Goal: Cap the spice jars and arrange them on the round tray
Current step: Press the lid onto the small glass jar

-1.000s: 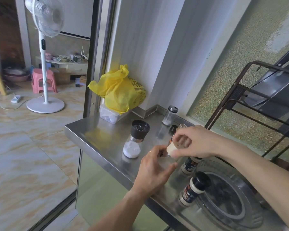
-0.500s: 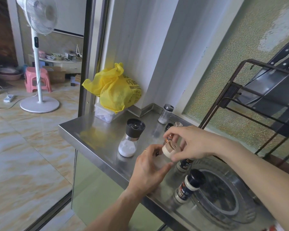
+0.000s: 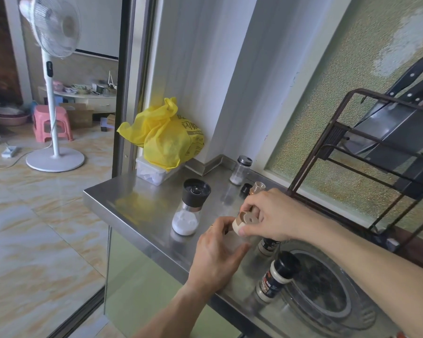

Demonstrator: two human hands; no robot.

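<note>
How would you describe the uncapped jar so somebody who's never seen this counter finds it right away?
Start at the steel counter and go to its back edge by the frosted window. Just behind the right hand stands a small amber jar, beside a loose black cap. It alone has an open mouth; the other jars there wear lids.

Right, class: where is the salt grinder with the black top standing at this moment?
In the head view the salt grinder stands upright on the steel counter, left of both hands, in front of the yellow bag.
</note>
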